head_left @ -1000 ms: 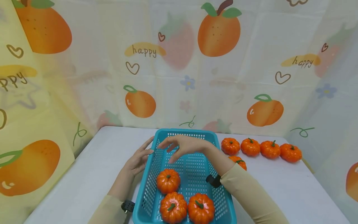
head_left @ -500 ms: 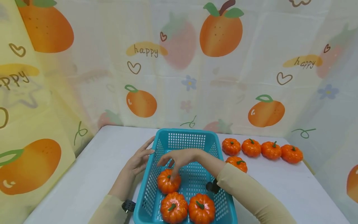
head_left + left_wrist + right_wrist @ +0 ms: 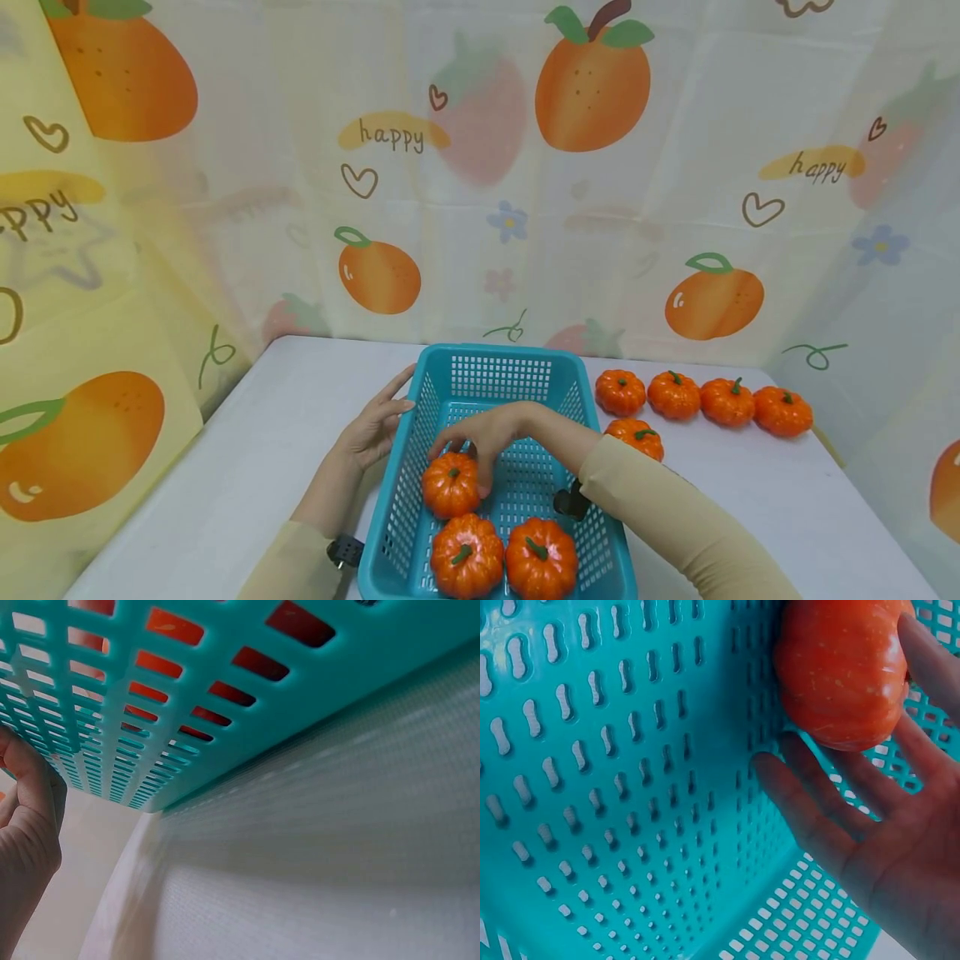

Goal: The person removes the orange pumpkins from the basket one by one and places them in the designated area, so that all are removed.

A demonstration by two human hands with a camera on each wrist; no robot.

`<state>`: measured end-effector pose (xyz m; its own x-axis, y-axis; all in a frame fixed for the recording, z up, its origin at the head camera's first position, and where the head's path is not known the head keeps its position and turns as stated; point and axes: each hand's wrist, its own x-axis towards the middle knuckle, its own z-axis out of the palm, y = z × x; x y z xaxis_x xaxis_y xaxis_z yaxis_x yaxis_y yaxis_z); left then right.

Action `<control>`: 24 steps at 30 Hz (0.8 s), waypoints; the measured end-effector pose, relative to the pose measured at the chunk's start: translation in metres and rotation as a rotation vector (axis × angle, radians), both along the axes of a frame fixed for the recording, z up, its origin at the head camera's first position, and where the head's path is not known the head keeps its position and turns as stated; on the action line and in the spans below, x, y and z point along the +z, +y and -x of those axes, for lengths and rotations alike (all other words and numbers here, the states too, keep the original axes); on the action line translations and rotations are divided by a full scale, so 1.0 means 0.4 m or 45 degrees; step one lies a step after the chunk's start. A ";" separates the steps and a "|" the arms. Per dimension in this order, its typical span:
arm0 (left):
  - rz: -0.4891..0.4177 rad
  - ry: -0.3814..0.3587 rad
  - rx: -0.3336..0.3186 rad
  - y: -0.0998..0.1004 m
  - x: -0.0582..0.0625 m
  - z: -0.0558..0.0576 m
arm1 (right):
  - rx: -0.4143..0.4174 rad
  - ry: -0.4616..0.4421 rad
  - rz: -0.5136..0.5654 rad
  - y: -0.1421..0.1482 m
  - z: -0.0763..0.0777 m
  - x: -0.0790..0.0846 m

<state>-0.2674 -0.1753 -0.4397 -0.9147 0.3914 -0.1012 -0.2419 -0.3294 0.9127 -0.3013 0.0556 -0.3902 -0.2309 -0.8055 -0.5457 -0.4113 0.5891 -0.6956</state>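
Note:
A blue-green plastic basket (image 3: pixel 517 352) with perforated walls stands on the table, holding 3 small orange pumpkins. My left hand (image 3: pixel 369 432) grips its left rim from outside; in the left wrist view the hand (image 3: pixel 30 817) bends against the perforated wall. My right hand (image 3: pixel 491 433) is inside the basket, around the farthest pumpkin (image 3: pixel 447 487), thumb on one side and fingers on the other. The right wrist view shows the thumb against that pumpkin (image 3: pixel 844 671). Nearer me lie another pumpkin (image 3: pixel 467 560) and, right of it, a third pumpkin (image 3: pixel 542 562).
To the right of the basket several pumpkins (image 3: pixel 726 403) form a row along the table's back edge. One more pumpkin (image 3: pixel 637 440) sits in front of that row, partly behind the right forearm. A printed cloth (image 3: pixel 480 250) hangs behind the white table (image 3: pixel 300 392).
My right hand has lowered from above the basket floor and moved toward me onto the farthest pumpkin inside. The left hand stays at the rim. The pumpkins have barely shifted.

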 end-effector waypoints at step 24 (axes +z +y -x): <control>-0.093 -0.024 0.015 -0.003 -0.034 0.021 | 0.088 0.369 -0.043 -0.008 -0.026 0.007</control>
<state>-0.2756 -0.1766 -0.4533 -0.9173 0.3878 -0.0900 -0.2546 -0.3976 0.8815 -0.2907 0.0522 -0.3875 -0.3264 -0.8071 -0.4920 -0.6299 0.5738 -0.5235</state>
